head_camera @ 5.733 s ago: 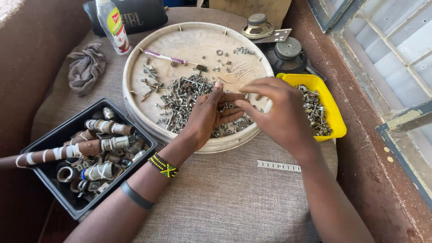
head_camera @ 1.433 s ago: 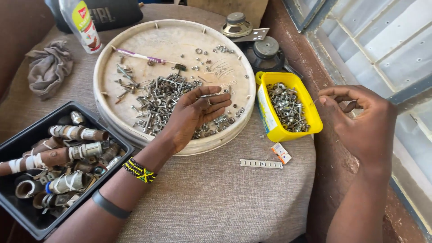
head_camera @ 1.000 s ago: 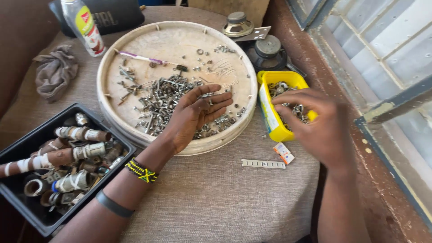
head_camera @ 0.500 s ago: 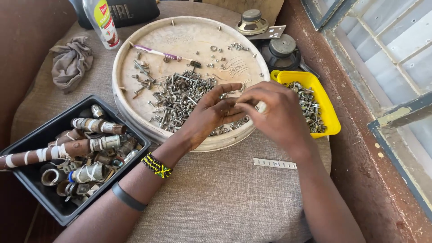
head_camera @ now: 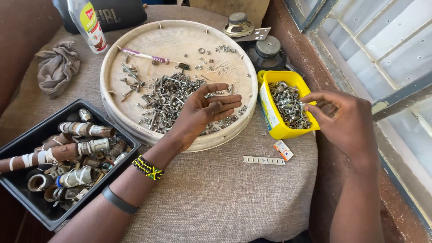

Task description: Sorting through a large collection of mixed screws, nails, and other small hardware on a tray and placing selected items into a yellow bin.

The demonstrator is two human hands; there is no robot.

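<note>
My left hand (head_camera: 202, 112) lies palm up, fingers spread, over the near right part of a round cream tray (head_camera: 109, 72). Beside it on the tray is a heap of grey screws, nuts and bolts (head_camera: 164, 96). My right hand (head_camera: 344, 119) hovers at the right rim of a yellow tub (head_camera: 275, 129) that holds more nuts and screws. Its thumb and fingertips are pinched together on what looks like a tiny metal fastener. A purple pen (head_camera: 144, 56) lies at the tray's far side.
A black bin (head_camera: 27, 135) of taped pipe fittings sits at the left. Behind the tray are a grey rag (head_camera: 56, 67), a bottle (head_camera: 90, 24) and two small loudspeakers (head_camera: 238, 24). A white strip (head_camera: 263, 160) and a small packet (head_camera: 283, 150) lie on the cloth. A window frame (head_camera: 396, 90) runs along the right.
My right hand has gone from my left palm over the tray to the yellow tub on the right. My left hand has stayed over the tray, palm up.
</note>
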